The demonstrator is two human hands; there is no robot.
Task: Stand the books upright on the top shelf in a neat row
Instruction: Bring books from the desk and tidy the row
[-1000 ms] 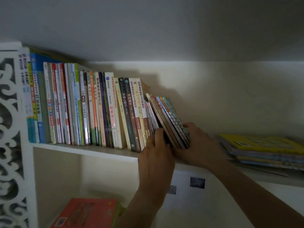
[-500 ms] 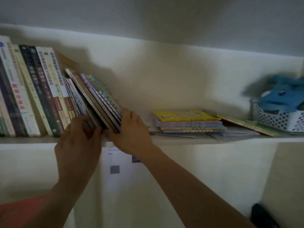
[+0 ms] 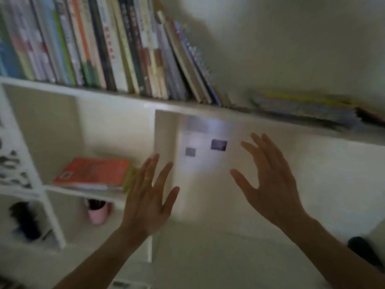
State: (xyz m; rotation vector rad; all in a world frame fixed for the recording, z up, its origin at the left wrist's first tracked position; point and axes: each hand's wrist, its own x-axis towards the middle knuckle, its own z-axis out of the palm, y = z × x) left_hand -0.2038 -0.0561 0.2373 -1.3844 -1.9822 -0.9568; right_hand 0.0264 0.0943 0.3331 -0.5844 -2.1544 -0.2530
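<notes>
A long row of books [image 3: 87, 44] stands on the white top shelf [image 3: 129, 100]. The thin books at its right end [image 3: 193, 65] lean leftward against the rest. Further right on the same shelf lies a flat, blurred stack of books [image 3: 302, 109] with a yellow one on top. My left hand [image 3: 149, 197] and my right hand [image 3: 270, 180] hover below the shelf, fingers spread, holding nothing and touching no book.
An orange book [image 3: 93, 173] lies flat on a lower shelf at the left. Beneath it stands a pink cup [image 3: 98, 212]. A white sheet with dark squares [image 3: 204, 147] hangs on the panel under the top shelf. White fretwork side panel [image 3: 12, 167] at far left.
Both hands have let go of the leaning books and dropped below the top shelf, now spread open. The leaning books stay tilted against the row. The view has swung down.
</notes>
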